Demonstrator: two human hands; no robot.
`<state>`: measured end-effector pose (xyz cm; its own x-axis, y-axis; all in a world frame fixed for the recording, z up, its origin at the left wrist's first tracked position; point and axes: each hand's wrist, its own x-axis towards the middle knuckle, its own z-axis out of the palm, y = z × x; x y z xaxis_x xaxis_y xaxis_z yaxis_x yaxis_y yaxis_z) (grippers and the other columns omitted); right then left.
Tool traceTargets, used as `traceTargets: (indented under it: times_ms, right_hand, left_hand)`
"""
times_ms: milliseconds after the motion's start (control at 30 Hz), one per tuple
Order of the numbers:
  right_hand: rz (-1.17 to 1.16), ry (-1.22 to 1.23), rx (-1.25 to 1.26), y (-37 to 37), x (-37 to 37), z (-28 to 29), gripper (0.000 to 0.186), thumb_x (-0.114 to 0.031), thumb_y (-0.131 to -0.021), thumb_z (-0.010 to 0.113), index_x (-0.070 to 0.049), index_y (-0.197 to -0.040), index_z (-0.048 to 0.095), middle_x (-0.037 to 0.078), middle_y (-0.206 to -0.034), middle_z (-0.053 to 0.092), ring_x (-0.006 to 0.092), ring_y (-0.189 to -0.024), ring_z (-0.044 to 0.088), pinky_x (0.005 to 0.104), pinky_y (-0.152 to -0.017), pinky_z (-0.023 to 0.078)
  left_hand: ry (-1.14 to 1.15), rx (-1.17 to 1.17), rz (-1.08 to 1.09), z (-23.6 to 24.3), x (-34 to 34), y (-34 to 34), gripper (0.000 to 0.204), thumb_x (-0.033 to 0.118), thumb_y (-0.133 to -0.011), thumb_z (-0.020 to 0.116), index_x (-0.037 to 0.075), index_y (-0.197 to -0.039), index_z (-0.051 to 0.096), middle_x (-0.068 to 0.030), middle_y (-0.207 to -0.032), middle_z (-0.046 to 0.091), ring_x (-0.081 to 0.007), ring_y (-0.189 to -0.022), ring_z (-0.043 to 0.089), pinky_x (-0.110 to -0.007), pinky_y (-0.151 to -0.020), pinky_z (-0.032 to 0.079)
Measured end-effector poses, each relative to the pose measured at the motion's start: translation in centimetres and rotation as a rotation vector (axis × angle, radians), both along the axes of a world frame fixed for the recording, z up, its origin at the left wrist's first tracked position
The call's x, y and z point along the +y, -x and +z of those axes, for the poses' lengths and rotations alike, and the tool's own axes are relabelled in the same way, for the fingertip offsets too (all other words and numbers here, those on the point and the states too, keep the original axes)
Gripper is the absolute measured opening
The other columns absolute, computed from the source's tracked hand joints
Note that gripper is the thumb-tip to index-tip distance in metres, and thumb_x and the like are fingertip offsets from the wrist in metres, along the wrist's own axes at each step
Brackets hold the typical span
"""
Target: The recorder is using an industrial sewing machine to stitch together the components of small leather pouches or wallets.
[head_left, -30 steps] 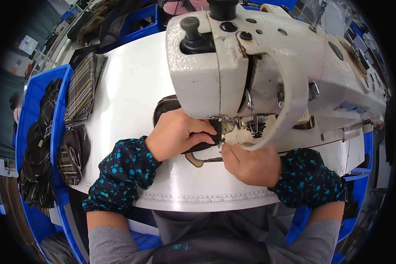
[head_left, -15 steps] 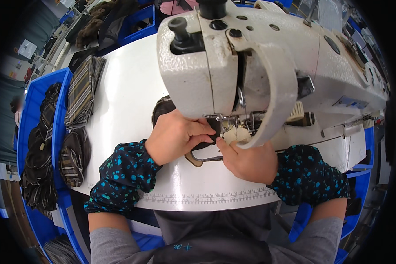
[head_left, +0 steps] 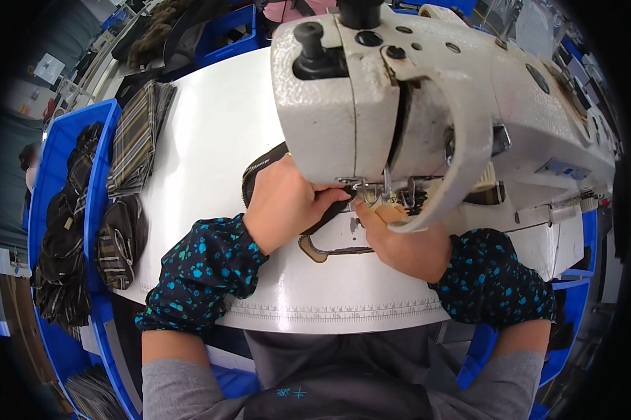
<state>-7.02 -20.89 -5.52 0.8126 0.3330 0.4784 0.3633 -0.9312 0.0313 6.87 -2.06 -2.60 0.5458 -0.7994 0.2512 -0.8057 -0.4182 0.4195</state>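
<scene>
My left hand [head_left: 284,203] is closed on a dark zippered piece [head_left: 258,168], thumb and fingers pinching its edge just left of the presser foot [head_left: 375,194] of a white sewing machine [head_left: 312,119]. My right hand [head_left: 406,241] is raised to the foot from the front right, its index fingertip by the edge of that piece and its other fingers bent; what they hold is hidden. Part of the piece disappears behind the machine head. A tan-edged, curved dark outline [head_left: 314,252] lies on the white table [head_left: 210,133] in front of the machine.
At left, a blue bin [head_left: 105,119] holds dark items, with striped fabric pieces [head_left: 133,133] and a striped dark bundle [head_left: 119,241] beside it. More blue bins [head_left: 564,311] stand at right and behind [head_left: 224,52]. A person in pink [head_left: 291,10] is beyond the machine.
Both my hands have moved up toward the machine. My left hand's pinch is higher and nearer the needle, and my right fingertips have risen to the presser foot. The dark piece has shifted slightly away from me.
</scene>
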Motion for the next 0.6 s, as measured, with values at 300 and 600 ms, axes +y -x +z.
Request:
traceTargets:
  times_ms: [300,600]
  right_hand:
    - [-0.04,-0.094,-0.153,-0.4,0.4,-1.9,0.024,-0.017,-0.083,0.073,-0.01,-0.105,0.07,0.0,-0.069,0.055,0.0198,-0.058,0.057,0.035,-0.054,0.044]
    - [0.048,-0.168,-0.035,-0.3,0.6,-0.7,0.02,-0.016,-0.081,0.073,-0.005,-0.097,0.071,0.007,-0.067,0.06,0.0245,-0.052,0.056,0.035,-0.051,0.045]
  left_hand:
    - [0.051,-0.121,0.026,0.9,-0.4,0.6,0.017,0.019,-0.075,0.081,0.014,-0.091,0.079,-0.0077,-0.085,0.071,-0.0328,-0.084,0.065,-0.043,-0.077,0.05]
    - [0.088,-0.021,-0.025,0.9,0.0,-0.6,0.028,0.021,-0.072,0.083,0.012,-0.098,0.077,-0.0099,-0.098,0.072,-0.0351,-0.095,0.065,-0.046,-0.088,0.047]
